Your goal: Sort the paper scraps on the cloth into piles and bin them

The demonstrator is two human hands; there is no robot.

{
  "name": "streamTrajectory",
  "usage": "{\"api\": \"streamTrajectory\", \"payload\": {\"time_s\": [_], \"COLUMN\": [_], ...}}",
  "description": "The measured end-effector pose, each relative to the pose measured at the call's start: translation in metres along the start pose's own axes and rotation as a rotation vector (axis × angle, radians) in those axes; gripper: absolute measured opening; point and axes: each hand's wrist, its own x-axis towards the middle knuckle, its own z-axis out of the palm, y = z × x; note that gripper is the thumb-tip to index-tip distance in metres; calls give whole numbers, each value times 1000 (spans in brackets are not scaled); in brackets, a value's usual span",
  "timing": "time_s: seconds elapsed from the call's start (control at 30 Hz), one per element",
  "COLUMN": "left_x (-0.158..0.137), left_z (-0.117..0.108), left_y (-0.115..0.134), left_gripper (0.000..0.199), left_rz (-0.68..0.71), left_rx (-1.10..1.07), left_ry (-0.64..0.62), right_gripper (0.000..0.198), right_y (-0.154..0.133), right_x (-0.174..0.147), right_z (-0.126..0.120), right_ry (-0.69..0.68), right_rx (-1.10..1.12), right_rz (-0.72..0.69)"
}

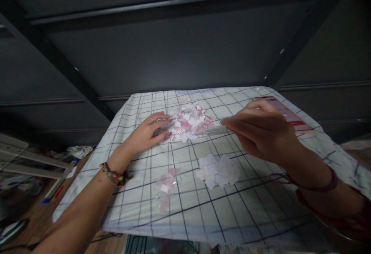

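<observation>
On the checked tablecloth (139,203) lies a heap of small white and pink paper scraps (188,122). My left hand (149,132) rests at the heap's left edge, its fingers apart and slightly bent, nothing gripped. Pinched in my right hand (257,130) is a thin, pale pair of tweezers (214,130), blurred, its tips pointing left at the heap's right edge. Whether the tips hold a scrap cannot be made out. Nearer to me sits a smaller pile of white paper pieces (218,171). Left of that pile are a few clear plastic pieces with pink and white bits (166,188).
A phone with a pinkish screen (290,115) lies at the right, partly behind my right hand. Dark panelled wall (174,53) rises right behind the table. On the floor at left stand a pale wooden frame (49,157) and a shoe (13,230).
</observation>
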Motion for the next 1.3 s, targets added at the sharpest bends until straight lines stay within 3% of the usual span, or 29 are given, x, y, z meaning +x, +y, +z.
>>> {"api": "streamTrajectory", "payload": {"time_s": [0.2,0.4,0.67,0.87,1.03,1.3], "left_x": [1,1,2,2,2,3], "left_z": [0,0,2,2,3,2], "left_y": [0,0,-1,-3,-3,-2], "left_gripper": [32,32,32,30,31,32], "left_rz": [-17,-13,31,43,55,45], "left_rx": [6,13,43,49,58,62], "left_ry": [-17,-10,3,9,11,-8], "right_gripper": [21,19,23,21,25,18], "right_y": [-5,-9,-21,-21,-20,-21], "right_x": [3,5,9,11,10,11], "right_z": [3,3,7,2,6,2], "right_ry": [-79,-8,-63,-11,-70,-14], "right_rx": [-4,-9,22,-30,-41,-35], "right_rz": [-49,-28,-68,-83,-100,-101]}}
